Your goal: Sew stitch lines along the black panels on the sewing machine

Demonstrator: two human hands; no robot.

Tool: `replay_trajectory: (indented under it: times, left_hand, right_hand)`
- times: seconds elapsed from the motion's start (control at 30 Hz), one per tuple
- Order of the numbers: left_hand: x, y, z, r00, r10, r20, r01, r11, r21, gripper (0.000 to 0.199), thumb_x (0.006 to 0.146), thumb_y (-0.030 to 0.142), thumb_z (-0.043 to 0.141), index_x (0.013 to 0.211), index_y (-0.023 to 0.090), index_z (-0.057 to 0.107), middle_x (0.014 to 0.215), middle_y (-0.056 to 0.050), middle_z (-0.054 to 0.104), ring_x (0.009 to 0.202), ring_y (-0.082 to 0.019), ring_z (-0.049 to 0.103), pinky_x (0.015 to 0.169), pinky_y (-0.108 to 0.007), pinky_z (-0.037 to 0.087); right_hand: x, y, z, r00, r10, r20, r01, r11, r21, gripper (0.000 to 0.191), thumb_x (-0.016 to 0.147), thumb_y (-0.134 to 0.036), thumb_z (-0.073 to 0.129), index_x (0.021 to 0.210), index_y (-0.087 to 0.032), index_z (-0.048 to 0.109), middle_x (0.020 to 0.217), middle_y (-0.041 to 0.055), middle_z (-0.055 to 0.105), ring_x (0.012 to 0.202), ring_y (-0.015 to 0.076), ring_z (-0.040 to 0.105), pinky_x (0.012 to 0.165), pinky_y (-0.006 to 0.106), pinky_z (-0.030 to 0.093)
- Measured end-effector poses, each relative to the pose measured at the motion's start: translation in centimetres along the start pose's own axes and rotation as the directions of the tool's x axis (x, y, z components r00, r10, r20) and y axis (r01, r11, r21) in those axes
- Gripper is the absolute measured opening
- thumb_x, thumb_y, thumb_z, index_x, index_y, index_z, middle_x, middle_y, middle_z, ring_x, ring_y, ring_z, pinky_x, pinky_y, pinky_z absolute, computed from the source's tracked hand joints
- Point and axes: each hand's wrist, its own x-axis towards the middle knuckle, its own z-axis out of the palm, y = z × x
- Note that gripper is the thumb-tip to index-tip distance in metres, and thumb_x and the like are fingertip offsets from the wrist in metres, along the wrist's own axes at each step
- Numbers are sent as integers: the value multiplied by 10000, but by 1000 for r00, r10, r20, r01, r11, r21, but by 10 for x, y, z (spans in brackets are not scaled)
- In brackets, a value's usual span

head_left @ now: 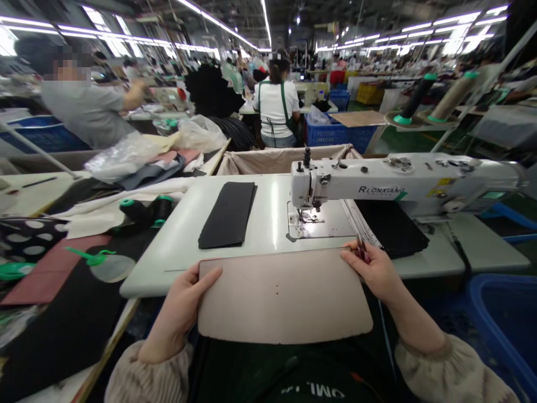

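A wide beige panel with two small dark dots near its middle is held up in front of the table edge. My left hand pinches its upper left corner, thumb on the near face. At the upper right corner my right hand grips the panel, with small dark-bladed snips also in that hand. Beyond the panel stands a white sewing machine, its needle area over a metal plate. A stack of black pieces lies left of the machine on the pale table.
More black pieces lie under the machine arm. Thread cones and a round oil bottle are at left. A blue bin stands at right. A seated person is ahead, another person at left.
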Motion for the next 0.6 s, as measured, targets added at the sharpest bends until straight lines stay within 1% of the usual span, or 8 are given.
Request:
replay_trajectory:
  times: [0.07, 0.13, 0.23, 0.3, 0.4, 0.5, 0.6]
  left_hand:
    - [-1, 4, -1, 999, -38, 31, 41, 996, -85, 533, 690, 439, 825, 1120, 176, 652, 867, -47, 734, 676, -196, 681, 599, -280, 561]
    - [-2, 6, -4, 997, -50, 59, 58, 990, -129, 567, 682, 425, 834, 1155, 179, 642, 870, -47, 734, 660, -185, 682, 598, -272, 559]
    - [-4, 9, -8, 996, -53, 77, 64, 986, -155, 600, 687, 416, 834, 1199, 179, 631, 878, -54, 735, 662, -180, 684, 592, -257, 551]
    - [-7, 10, -10, 995, -47, 84, 61, 985, -161, 582, 698, 410, 829, 1192, 170, 637, 885, -60, 735, 668, -180, 683, 587, -249, 544]
    - [-10, 13, -12, 995, -26, 96, 43, 984, -173, 535, 716, 403, 819, 1165, 165, 650, 906, -63, 736, 673, -176, 677, 590, -243, 534]
    - [-12, 14, -15, 994, -4, 107, 24, 983, -184, 485, 732, 398, 808, 1135, 171, 661, 919, -54, 736, 697, -175, 677, 604, -238, 529]
    - [-14, 17, -16, 994, 9, 107, 12, 981, -191, 439, 738, 398, 803, 1083, 161, 670, 925, -56, 737, 714, -175, 678, 627, -242, 530]
  right_hand:
    - [-2, -8, 1, 1000, 11, -4, -11, 1000, 20, 338, 844, -502, 643, 988, -197, 662, 708, -19, 568, 611, 129, 507, 559, 243, 434]
    - [-3, -14, 3, 1000, 8, -8, -8, 1000, 15, 346, 837, -501, 652, 1002, -198, 671, 711, -16, 572, 610, 130, 507, 555, 244, 431]
    - [-5, -20, 5, 1000, 6, -25, -6, 1000, -14, 346, 834, -507, 648, 981, -196, 683, 710, -7, 587, 611, 138, 518, 545, 249, 429]
    - [-4, -21, 8, 999, 6, -52, -8, 999, -38, 339, 833, -510, 645, 946, -194, 689, 749, 10, 620, 647, 152, 553, 567, 257, 447]
    - [-1, -15, 11, 996, 47, -71, -50, 998, -38, 345, 825, -524, 644, 924, -197, 694, 815, 32, 666, 710, 177, 606, 598, 268, 481]
    - [5, -1, 15, 992, 93, -87, -95, 995, -26, 365, 815, -545, 646, 934, -205, 705, 827, 46, 687, 721, 194, 632, 612, 283, 508]
    - [11, 15, 20, 990, 45, -132, -53, 997, -61, 385, 800, -556, 653, 934, -202, 721, 823, 53, 703, 702, 200, 643, 604, 286, 525]
